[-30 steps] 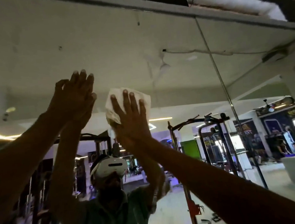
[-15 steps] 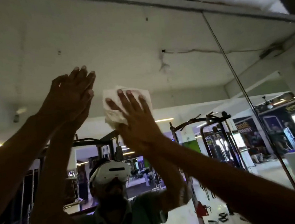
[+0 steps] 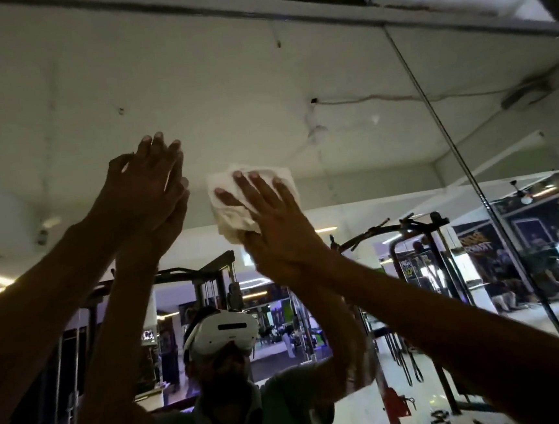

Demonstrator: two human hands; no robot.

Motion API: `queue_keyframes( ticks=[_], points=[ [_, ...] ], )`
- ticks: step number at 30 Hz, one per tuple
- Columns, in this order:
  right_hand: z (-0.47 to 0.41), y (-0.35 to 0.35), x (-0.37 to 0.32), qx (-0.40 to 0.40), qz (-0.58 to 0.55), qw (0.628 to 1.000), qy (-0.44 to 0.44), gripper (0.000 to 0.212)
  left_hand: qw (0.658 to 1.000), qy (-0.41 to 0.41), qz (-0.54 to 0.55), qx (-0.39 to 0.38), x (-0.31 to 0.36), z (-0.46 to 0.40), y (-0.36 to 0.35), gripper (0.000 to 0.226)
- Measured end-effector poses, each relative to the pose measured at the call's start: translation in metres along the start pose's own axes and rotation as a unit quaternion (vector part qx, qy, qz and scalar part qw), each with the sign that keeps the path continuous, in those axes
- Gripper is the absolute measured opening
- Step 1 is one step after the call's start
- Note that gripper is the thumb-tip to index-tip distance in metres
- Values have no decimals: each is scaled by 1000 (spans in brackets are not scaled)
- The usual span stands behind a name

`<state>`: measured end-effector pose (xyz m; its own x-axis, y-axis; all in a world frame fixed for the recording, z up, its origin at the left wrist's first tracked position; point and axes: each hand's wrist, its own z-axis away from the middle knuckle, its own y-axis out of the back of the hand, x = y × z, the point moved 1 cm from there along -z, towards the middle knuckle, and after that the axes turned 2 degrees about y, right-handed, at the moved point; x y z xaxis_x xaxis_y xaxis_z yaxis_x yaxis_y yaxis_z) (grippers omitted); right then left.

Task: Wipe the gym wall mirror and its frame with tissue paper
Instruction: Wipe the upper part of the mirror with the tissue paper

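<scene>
Tissue (image 3: 234, 212) flat on upper mirror (image 3: 261, 95) under spread fingers of right hand (image 3: 272, 226), left hand (image 3: 141, 190) open and braced just left of tissue; suggest even palm pressure, overlapping strokes up toward frame (image 3: 288, 15).

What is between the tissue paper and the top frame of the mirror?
Nothing visible. The right hand presses the tissue paper flat on the mirror; only bare glass lies up to the top frame. The left hand rests aside.
</scene>
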<state>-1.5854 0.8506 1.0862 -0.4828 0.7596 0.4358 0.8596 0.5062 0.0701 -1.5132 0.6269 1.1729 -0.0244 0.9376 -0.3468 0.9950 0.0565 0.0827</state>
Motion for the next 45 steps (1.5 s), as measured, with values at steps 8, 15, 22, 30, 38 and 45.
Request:
queue_keyframes(
  ticks=[8,15,22,30,38,45],
  points=[
    [-34,32,141,7,58,937,-345,88,997,-9,-71,-16,15,-37,2,85],
    [-36,-2,53,-23,17,1000,-9,66,998,5,-63,-25,5,-35,-24,73],
    [-66,40,205,25,90,933,-348,63,995,30,-73,-56,5,-36,-10,96],
    [-144,3,48,-51,86,995,-15,64,994,45,-87,-54,1,-33,-16,104],
    [-101,48,204,63,15,923,-379,59,994,48,-90,-44,2,-30,-18,107],
    [-76,-8,19,16,47,999,9,61,996,43,-73,-34,4,-29,-17,108]
  ],
)
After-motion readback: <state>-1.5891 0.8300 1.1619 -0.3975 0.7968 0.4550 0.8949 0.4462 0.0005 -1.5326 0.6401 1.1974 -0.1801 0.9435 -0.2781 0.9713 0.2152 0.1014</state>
